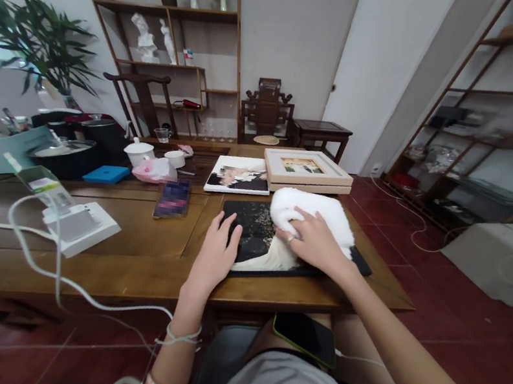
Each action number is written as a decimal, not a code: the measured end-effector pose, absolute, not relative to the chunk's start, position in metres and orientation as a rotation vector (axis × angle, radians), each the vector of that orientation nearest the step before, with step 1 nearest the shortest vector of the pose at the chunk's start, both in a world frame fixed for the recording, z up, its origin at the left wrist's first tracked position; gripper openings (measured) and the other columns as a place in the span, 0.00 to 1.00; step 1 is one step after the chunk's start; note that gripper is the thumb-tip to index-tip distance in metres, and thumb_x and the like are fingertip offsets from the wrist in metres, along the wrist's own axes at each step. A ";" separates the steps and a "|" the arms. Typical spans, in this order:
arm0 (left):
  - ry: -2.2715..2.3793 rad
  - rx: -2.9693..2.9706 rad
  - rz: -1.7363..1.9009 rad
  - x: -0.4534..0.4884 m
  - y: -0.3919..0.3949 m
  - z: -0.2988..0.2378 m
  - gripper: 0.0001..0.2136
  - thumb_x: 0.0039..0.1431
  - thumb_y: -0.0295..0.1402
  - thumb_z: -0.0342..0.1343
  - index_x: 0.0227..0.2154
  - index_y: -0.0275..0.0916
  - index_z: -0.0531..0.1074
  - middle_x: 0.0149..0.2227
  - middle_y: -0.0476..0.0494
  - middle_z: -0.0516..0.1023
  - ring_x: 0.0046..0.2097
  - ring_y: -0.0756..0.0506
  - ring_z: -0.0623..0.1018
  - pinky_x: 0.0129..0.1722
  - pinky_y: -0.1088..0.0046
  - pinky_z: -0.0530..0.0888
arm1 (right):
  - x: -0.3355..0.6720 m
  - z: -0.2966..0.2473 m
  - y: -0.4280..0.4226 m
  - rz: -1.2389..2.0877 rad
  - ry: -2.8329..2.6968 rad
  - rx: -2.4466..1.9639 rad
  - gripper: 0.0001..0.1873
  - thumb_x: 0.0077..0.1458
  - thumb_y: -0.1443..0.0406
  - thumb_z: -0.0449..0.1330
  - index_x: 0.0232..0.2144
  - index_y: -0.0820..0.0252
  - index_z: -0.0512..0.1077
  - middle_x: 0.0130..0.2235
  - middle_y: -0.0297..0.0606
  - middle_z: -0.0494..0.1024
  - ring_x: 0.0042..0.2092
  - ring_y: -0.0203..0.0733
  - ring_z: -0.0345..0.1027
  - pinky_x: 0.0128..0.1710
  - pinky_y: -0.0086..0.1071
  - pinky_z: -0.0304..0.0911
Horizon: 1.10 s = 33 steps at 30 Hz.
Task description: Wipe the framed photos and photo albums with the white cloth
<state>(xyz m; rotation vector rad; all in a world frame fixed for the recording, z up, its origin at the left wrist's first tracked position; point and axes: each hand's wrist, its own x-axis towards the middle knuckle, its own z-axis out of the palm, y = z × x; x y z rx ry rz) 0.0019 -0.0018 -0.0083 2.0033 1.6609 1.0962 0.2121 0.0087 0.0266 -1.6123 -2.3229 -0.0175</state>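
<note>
A dark framed picture [254, 231] lies flat on the wooden table [141, 264] in front of me. My left hand [216, 254] rests on its left edge, fingers flat and holding it down. My right hand [312, 237] presses a fluffy white cloth [326, 217] onto the picture's right half, fingers curled over the cloth. Just behind lie a white-bordered photo print [238, 176] and a stack of light wooden frames [307, 169].
A phone [173, 198] lies left of the picture. Further left are a pink bag [154, 170], white cups [139, 151], a blue box [106, 175], dark pots [66, 153], a white device [78, 224] with cables, and a plant [31, 36]. Another phone [306, 336] sits on my lap. Shelves line the walls.
</note>
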 end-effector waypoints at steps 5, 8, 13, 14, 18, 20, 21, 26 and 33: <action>1.598 1.973 1.200 0.001 -0.001 -0.006 0.20 0.66 0.40 0.38 0.55 0.38 0.64 0.59 0.36 0.63 0.64 0.42 0.60 0.63 0.58 0.56 | 0.175 0.028 -0.012 0.062 -2.406 -1.330 0.14 0.60 0.60 0.54 0.42 0.58 0.75 0.57 0.48 0.68 0.63 0.51 0.51 0.60 0.56 0.42; 1.552 1.986 1.210 0.000 -0.002 -0.005 0.21 0.67 0.40 0.36 0.55 0.38 0.64 0.59 0.37 0.65 0.63 0.43 0.60 0.63 0.59 0.56 | 0.170 0.028 -0.033 0.108 -2.449 -1.183 0.11 0.59 0.61 0.55 0.39 0.58 0.76 0.58 0.46 0.67 0.63 0.50 0.51 0.61 0.55 0.41; 1.577 1.983 1.168 0.000 -0.003 -0.005 0.23 0.67 0.42 0.36 0.57 0.36 0.62 0.60 0.35 0.62 0.64 0.42 0.59 0.62 0.58 0.56 | 0.186 0.028 -0.061 0.216 -2.502 -1.088 0.08 0.56 0.66 0.56 0.34 0.58 0.76 0.59 0.43 0.66 0.63 0.47 0.51 0.62 0.52 0.42; 1.589 1.982 1.153 0.000 -0.003 -0.005 0.23 0.67 0.42 0.36 0.57 0.36 0.61 0.61 0.34 0.62 0.64 0.41 0.59 0.62 0.58 0.56 | 0.191 0.028 -0.063 0.222 -2.496 -1.087 0.08 0.56 0.67 0.56 0.33 0.58 0.76 0.59 0.42 0.66 0.63 0.46 0.52 0.63 0.51 0.42; 1.620 1.989 1.129 0.000 -0.001 -0.007 0.24 0.67 0.42 0.36 0.58 0.34 0.61 0.61 0.33 0.60 0.64 0.41 0.59 0.62 0.57 0.57 | 0.213 0.024 -0.063 0.150 -2.447 -1.145 0.09 0.57 0.64 0.55 0.29 0.58 0.75 0.58 0.42 0.67 0.62 0.45 0.54 0.63 0.49 0.45; 1.621 2.001 1.135 0.000 -0.001 -0.007 0.23 0.66 0.42 0.37 0.57 0.34 0.61 0.61 0.32 0.61 0.64 0.41 0.59 0.62 0.57 0.57 | 0.227 0.020 -0.058 0.087 -2.413 -1.225 0.12 0.59 0.62 0.53 0.29 0.58 0.75 0.57 0.45 0.68 0.61 0.46 0.56 0.62 0.49 0.47; 1.620 2.007 1.139 0.000 0.000 -0.008 0.23 0.66 0.41 0.37 0.57 0.34 0.61 0.61 0.32 0.61 0.63 0.41 0.60 0.62 0.57 0.57 | 0.234 0.019 -0.055 0.048 -2.393 -1.273 0.13 0.60 0.61 0.53 0.29 0.59 0.75 0.57 0.46 0.69 0.60 0.47 0.58 0.62 0.49 0.48; 1.636 2.005 1.150 0.001 -0.001 -0.006 0.22 0.66 0.40 0.39 0.56 0.33 0.62 0.59 0.32 0.63 0.62 0.40 0.61 0.62 0.58 0.58 | 0.271 0.007 -0.035 -0.163 -2.256 -1.514 0.14 0.60 0.59 0.52 0.33 0.59 0.76 0.55 0.48 0.70 0.57 0.52 0.61 0.58 0.50 0.54; 1.612 1.963 1.285 -0.001 -0.001 -0.005 0.19 0.64 0.38 0.44 0.54 0.36 0.65 0.54 0.34 0.68 0.58 0.40 0.67 0.59 0.58 0.61 | 0.273 -0.005 -0.029 -0.340 -2.195 -1.562 0.15 0.59 0.60 0.52 0.31 0.61 0.76 0.52 0.53 0.73 0.59 0.52 0.59 0.57 0.52 0.53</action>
